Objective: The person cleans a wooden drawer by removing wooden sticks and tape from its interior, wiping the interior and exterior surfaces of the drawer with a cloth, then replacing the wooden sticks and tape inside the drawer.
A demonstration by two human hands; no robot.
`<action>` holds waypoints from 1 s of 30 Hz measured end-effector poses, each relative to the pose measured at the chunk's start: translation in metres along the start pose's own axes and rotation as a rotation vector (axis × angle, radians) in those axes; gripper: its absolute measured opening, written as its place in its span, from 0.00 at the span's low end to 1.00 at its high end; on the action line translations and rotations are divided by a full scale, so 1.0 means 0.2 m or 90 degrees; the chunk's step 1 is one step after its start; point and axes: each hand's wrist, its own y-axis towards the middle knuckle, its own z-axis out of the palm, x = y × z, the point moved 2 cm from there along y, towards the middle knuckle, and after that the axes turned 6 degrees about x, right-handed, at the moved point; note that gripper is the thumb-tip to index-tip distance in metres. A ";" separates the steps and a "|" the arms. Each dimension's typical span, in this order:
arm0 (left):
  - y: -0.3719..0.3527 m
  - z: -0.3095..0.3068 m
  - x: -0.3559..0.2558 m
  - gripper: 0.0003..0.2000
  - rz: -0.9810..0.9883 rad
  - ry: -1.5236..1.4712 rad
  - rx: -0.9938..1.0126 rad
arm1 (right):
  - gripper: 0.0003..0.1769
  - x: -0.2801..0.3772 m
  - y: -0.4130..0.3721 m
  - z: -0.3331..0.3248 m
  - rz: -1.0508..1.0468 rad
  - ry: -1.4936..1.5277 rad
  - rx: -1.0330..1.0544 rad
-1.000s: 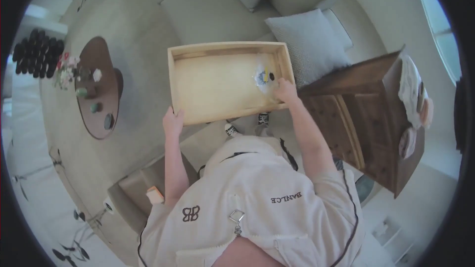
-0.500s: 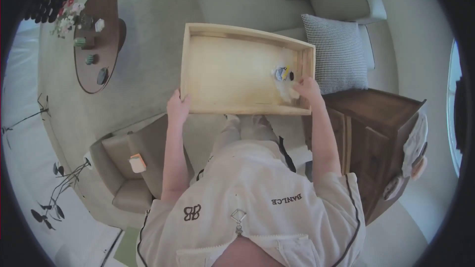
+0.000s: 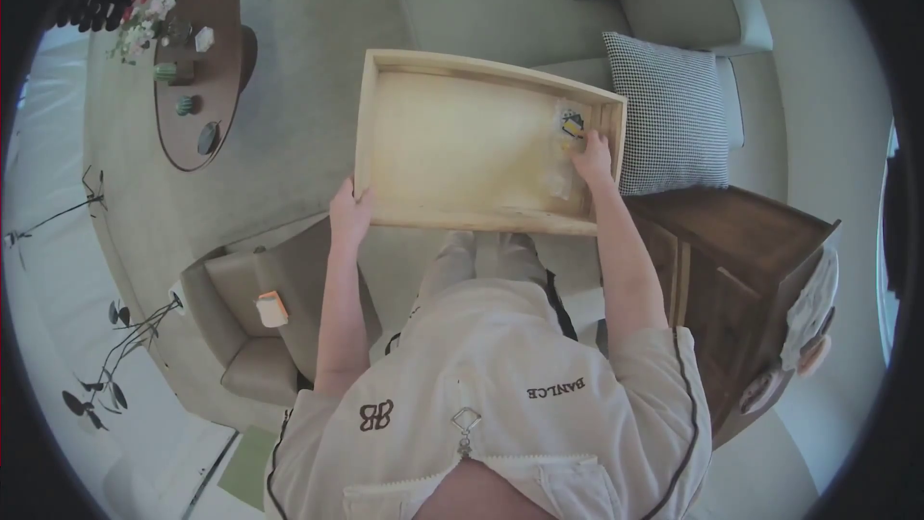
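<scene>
A shallow, light wooden drawer [image 3: 443,125] is held out in front of my body, open side up. My left hand [image 3: 350,215] grips its near left corner, with the thumb over the rim. My right hand [image 3: 594,159] reaches inside at the right end. Its fingers are closed at the edge of a clear plastic packet [image 3: 561,181] with dark, blue and yellow parts in its upper half. The packet lies on the drawer floor along the right wall. My right fingertips are partly hidden, and its contents are too small to make out.
A dark wooden cabinet [image 3: 741,241] stands at the right, beside a sofa [image 3: 500,5] with a checked cushion [image 3: 666,116]. A beige armchair [image 3: 260,366] is at the lower left. An oval coffee table [image 3: 214,48] holds flowers and small ornaments.
My right hand has moved away from my body along the drawer's right wall. The plastic packet now lies straighter and more stretched out along that wall. My left hand keeps its hold.
</scene>
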 end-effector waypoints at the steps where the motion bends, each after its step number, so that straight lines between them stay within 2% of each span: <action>1: 0.01 0.01 0.00 0.17 -0.002 0.003 -0.005 | 0.30 0.00 0.01 -0.01 0.026 0.016 0.011; 3: 0.03 0.03 0.01 0.15 -0.006 0.010 -0.012 | 0.37 -0.01 0.06 -0.03 0.066 0.041 0.028; 6: 0.02 0.07 0.05 0.17 0.009 -0.036 -0.026 | 0.48 -0.05 0.15 0.02 0.126 0.052 0.052; 9: 0.00 0.10 0.08 0.13 0.005 -0.068 -0.042 | 0.51 -0.03 0.13 0.03 0.134 0.070 0.053; 12: -0.01 0.11 0.10 0.14 0.009 -0.077 -0.037 | 0.53 -0.04 0.12 0.05 0.152 0.104 0.056; 15: 0.01 0.13 0.13 0.09 0.014 -0.121 -0.060 | 0.50 0.01 0.06 0.02 0.166 0.155 0.066; 18: 0.04 0.14 0.16 0.09 0.022 -0.119 -0.088 | 0.52 -0.04 0.16 0.07 0.179 0.152 0.056; 21: 0.09 0.16 0.21 0.11 0.023 -0.084 -0.076 | 0.47 -0.14 0.22 0.13 0.196 0.275 0.051; 24: 0.13 0.18 0.20 0.08 0.025 -0.105 -0.075 | 0.42 -0.11 0.23 0.09 0.155 0.261 0.116; 27: 0.17 0.14 0.12 0.06 0.012 -0.105 -0.068 | 0.47 0.06 0.18 -0.01 0.107 0.049 0.148; 29: 0.20 0.11 0.11 0.07 0.000 -0.090 -0.074 | 0.34 0.10 0.22 -0.01 0.039 -0.064 0.080; 30: 0.19 0.09 0.09 0.08 -0.004 -0.085 -0.074 | 0.32 0.11 0.21 -0.01 0.025 -0.092 0.064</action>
